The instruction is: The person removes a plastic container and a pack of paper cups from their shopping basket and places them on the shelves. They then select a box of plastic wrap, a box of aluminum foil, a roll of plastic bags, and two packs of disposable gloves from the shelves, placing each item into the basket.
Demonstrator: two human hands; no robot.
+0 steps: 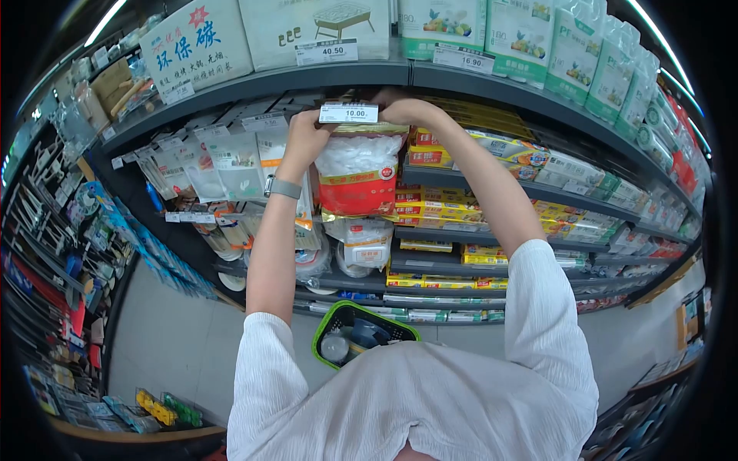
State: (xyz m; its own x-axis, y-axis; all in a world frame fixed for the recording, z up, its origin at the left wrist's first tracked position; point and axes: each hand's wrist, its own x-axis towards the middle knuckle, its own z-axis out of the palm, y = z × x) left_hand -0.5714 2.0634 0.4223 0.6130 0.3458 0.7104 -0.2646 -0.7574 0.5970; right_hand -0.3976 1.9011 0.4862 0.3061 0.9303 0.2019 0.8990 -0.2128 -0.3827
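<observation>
A clear plastic bag [358, 173] of white contents, with a red and gold label, hangs from the shelf rack straight ahead. My left hand [310, 137] is at its upper left corner, fingers bent in and closed on the bag's top edge. At the upper right, my right hand [401, 110] reaches in behind a price tag [349, 113] reading 10.00. Shadow and the tag hide most of its fingers, so their grip does not show. Below the bag hang more white packs [367, 244].
Yellow boxes [438, 209] fill the shelves on the right. Flat white packets [234, 165] hang to the left. A shelf edge [292, 73] with large boxes juts out above my hands. A green-rimmed basket [327, 313] stands on the floor [177, 323] by my body.
</observation>
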